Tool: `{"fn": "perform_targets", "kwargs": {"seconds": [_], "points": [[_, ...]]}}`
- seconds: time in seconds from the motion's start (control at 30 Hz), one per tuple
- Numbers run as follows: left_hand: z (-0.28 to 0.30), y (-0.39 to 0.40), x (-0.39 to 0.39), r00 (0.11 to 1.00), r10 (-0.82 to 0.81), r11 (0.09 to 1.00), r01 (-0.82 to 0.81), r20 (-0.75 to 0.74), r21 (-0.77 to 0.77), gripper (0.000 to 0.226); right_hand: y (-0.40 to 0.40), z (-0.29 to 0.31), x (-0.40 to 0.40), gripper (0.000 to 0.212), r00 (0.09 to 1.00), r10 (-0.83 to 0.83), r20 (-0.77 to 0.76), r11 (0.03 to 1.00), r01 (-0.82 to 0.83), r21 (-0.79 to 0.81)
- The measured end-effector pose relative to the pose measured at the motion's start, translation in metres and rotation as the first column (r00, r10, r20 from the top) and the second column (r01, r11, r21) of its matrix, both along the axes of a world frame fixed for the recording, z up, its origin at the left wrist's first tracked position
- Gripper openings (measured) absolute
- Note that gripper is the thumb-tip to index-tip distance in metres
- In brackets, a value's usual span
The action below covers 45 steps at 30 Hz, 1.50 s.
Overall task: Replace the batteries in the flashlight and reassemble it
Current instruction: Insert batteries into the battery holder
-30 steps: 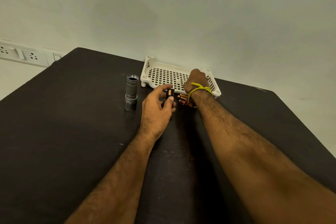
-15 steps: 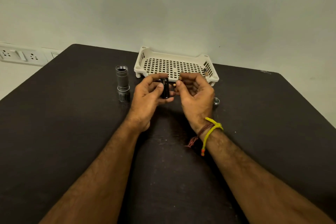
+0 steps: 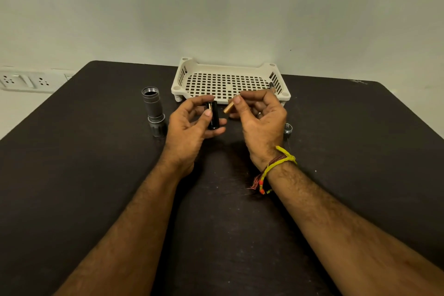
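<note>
Holding: the left hand (image 3: 189, 125) grips a black battery holder (image 3: 212, 115), thumb on its near face and fingers curled behind it, with the holder standing roughly upright above the bench (image 3: 72, 175).
Battery holder: black and glossy, with one copper-coloured cell showing in a slot at its upper left side.
Right hand: the right hand (image 3: 260, 122) pinches a copper-coloured battery (image 3: 230, 107) between thumb and forefinger, the other fingers curled loosely beneath.
Battery: tilted, its lower end pointing down and left toward the holder, just beside it but not touching.
Flashlight body: a grey metal flashlight body (image 3: 153, 112) stands on end on the bench, left of the left hand and apart from it, its open threaded mouth facing up.
Tail cap: a small silver tail cap (image 3: 287, 128) lies on the bench just right of the right hand, partly hidden by it.
Tray: a white perforated tray (image 3: 228, 84) sits at the far edge of the bench against the wall, behind both hands; a small dark cylindrical item (image 3: 272, 86) lies at its right end, too small to tell what it is.
Wrist: yellow and red thread bands (image 3: 276, 166) are tied around the right wrist.
Wall: a white socket strip (image 3: 26, 81) is mounted at far left.
</note>
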<state>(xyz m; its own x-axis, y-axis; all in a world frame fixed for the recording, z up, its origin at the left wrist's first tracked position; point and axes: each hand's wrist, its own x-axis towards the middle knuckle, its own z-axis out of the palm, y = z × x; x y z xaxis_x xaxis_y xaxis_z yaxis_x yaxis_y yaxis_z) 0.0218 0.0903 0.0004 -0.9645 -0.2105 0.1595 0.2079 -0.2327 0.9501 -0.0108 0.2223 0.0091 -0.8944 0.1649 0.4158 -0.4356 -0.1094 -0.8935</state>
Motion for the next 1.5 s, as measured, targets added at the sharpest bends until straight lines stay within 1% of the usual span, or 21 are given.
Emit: {"fn": "perform_targets", "kwargs": {"seconds": [0.1, 0.27, 0.37, 0.5, 0.6, 0.7, 0.93, 1.07, 1.23, 1.37, 1.43, 1.5], "points": [[0.001, -0.001, 0.0, 1.0, 0.008, 0.999, -0.009, 0.012, 0.052, 0.023, 0.0, 0.0, 0.002, 0.014, 0.998, -0.008, -0.062, 1.0, 0.009, 0.018], [0.002, -0.003, 0.001, 1.0, 0.006, 0.993, -0.007, 0.004, 0.115, 0.025, -0.005, -0.002, 0.011, 0.017, 0.973, 0.05, -0.227, 0.988, -0.015, 0.153], [0.002, -0.003, 0.001, 1.0, 0.018, 0.99, -0.019, 0.009, 0.142, 0.025, -0.005, -0.004, 0.012, 0.017, 0.954, 0.053, -0.296, 0.961, 0.032, 0.274], [0.001, -0.002, 0.0, 0.999, 0.025, 0.984, -0.03, 0.031, 0.176, 0.024, -0.004, -0.005, 0.011, 0.013, 0.93, 0.061, -0.364, 0.931, 0.078, 0.356], [0.0, -0.002, 0.0, 0.999, 0.025, 0.984, -0.03, 0.029, 0.175, 0.023, -0.004, -0.007, 0.012, 0.012, 0.891, 0.057, -0.451, 0.891, 0.158, 0.425], [0.0, -0.002, -0.001, 0.999, 0.03, 0.978, -0.036, 0.032, 0.204, 0.024, -0.003, -0.008, 0.01, 0.01, 0.852, 0.057, -0.52, 0.86, 0.222, 0.459], [0.0, -0.005, -0.002, 0.999, 0.028, 0.958, -0.039, 0.041, 0.284, 0.019, -0.003, -0.007, 0.009, 0.011, 0.842, 0.094, -0.531, 0.821, 0.236, 0.52], [0.001, -0.008, -0.002, 0.998, 0.044, 0.939, -0.06, 0.054, 0.338, 0.016, -0.004, -0.006, 0.012, 0.012, 0.832, 0.139, -0.537, 0.763, 0.255, 0.593], [0.002, -0.007, -0.002, 0.996, 0.062, 0.938, -0.078, 0.059, 0.337, 0.018, -0.005, -0.005, 0.013, 0.009, 0.852, 0.141, -0.503, 0.716, 0.263, 0.647], [0.002, -0.006, 0.001, 0.996, 0.066, 0.954, -0.078, 0.054, 0.288, 0.024, -0.006, -0.003, 0.011, 0.009, 0.884, 0.146, -0.445, 0.671, 0.242, 0.701], [0.002, -0.004, 0.001, 0.995, 0.078, 0.961, -0.09, 0.055, 0.262, 0.024, -0.004, -0.003, 0.011, 0.007, 0.895, 0.136, -0.425, 0.687, 0.224, 0.692], [0.001, -0.001, 0.001, 0.995, 0.088, 0.967, -0.096, 0.045, 0.236, 0.022, -0.002, -0.003, 0.011, 0.005, 0.901, 0.084, -0.426, 0.74, 0.23, 0.632]]}}
